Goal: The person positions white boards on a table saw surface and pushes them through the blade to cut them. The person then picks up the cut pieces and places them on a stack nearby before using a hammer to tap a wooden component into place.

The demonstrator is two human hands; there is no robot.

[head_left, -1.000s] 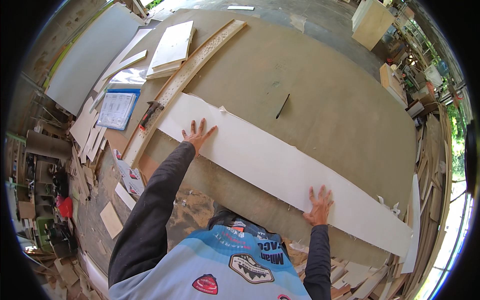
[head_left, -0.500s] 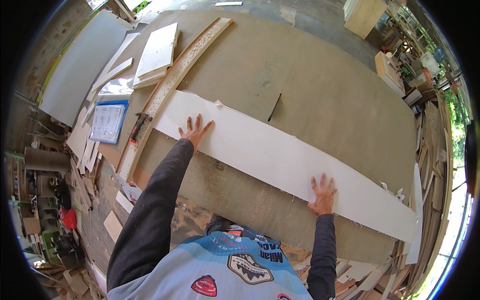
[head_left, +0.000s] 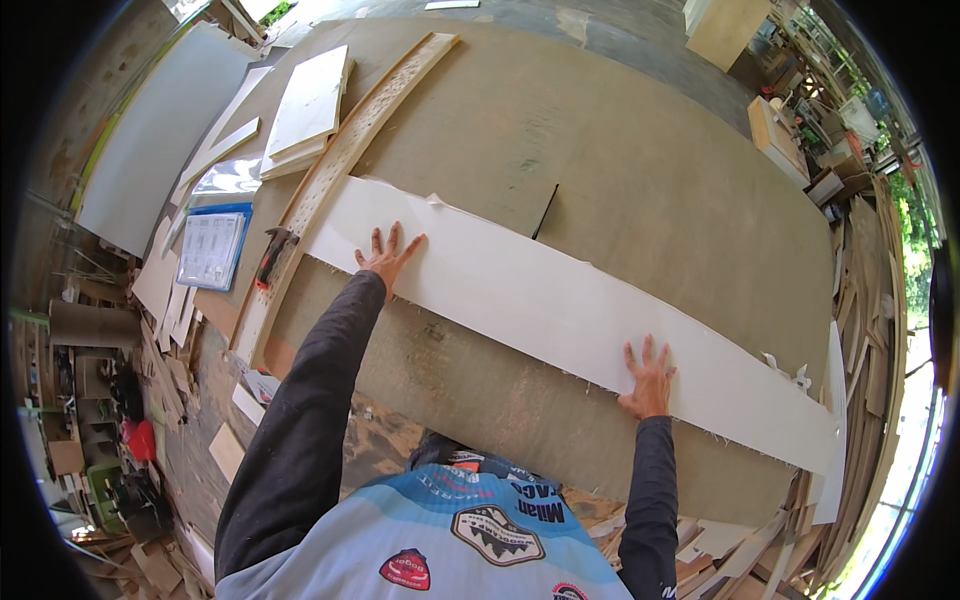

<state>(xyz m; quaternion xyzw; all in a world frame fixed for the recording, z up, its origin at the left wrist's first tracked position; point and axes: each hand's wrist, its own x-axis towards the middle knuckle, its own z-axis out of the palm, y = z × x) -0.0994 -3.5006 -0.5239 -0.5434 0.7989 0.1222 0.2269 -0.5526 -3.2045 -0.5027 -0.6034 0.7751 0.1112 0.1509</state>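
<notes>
A long white strip of panel (head_left: 520, 285) with frayed edges lies across the brown table board (head_left: 690, 190). My left hand (head_left: 390, 260) rests flat on its left part, fingers spread. Farther right, my right hand (head_left: 649, 385) lies open on the near edge of the strip, fingers stretched away from me. The strip's left end meets a pale wooden rail (head_left: 345, 150) dotted with marks. A thin dark stick (head_left: 545, 212), perhaps a pencil, lies just beyond the strip, its near tip at the far edge.
A hammer (head_left: 271, 258) lies against the rail's left side, near a blue folder with papers (head_left: 213, 247). White boards (head_left: 307, 105) are stacked behind them. Wood offcuts (head_left: 865, 330) pile up at right, and more scraps litter the floor at left.
The white strip has slid slightly away from me, with its far edge now at the dark stick's tip. Both hands have moved with it, staying flat and open.
</notes>
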